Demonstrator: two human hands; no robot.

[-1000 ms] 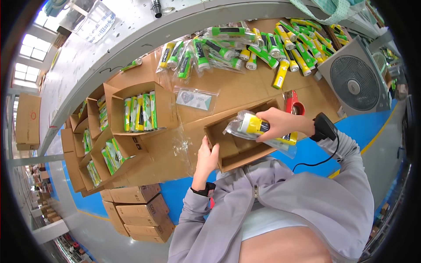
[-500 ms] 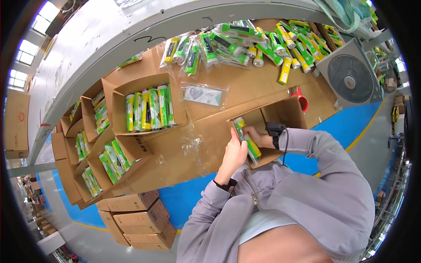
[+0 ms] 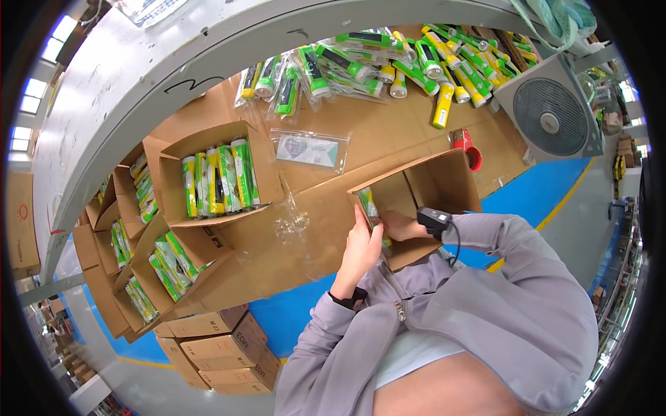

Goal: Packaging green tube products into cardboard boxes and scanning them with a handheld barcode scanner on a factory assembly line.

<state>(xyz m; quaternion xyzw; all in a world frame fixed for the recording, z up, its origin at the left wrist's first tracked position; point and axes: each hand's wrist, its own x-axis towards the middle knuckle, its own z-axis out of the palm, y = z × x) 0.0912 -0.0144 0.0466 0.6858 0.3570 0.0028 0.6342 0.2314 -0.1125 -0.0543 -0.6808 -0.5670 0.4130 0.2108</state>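
An open cardboard box [image 3: 447, 175] stands at the front edge of the bench, close to my body. Against its left wall, inside, lies a green and yellow flashlight [image 3: 368, 202] in a clear bag. My left hand [image 3: 362, 244] is closed over that left wall, thumb on the inner side beside the flashlight. Reaching into the box, my right hand [image 3: 399, 225] has its fingers curled against the flashlight; their tips are partly hidden. A black device is strapped to my right wrist.
Several open boxes of flashlights [image 3: 220, 177] stand at the left. Loose and bagged flashlights [image 3: 444, 66] are heaped at the back, near a grey fan [image 3: 551, 116]. A red tape dispenser [image 3: 468, 149] sits behind my box; a printed bag [image 3: 309, 150] lies left of it. Closed cartons [image 3: 215, 347] are stacked below.
The flashlight has gone lower into the box, along its left wall, with my right hand following it down. My left hand has shifted slightly onto the wall. The whole view has turned a little.
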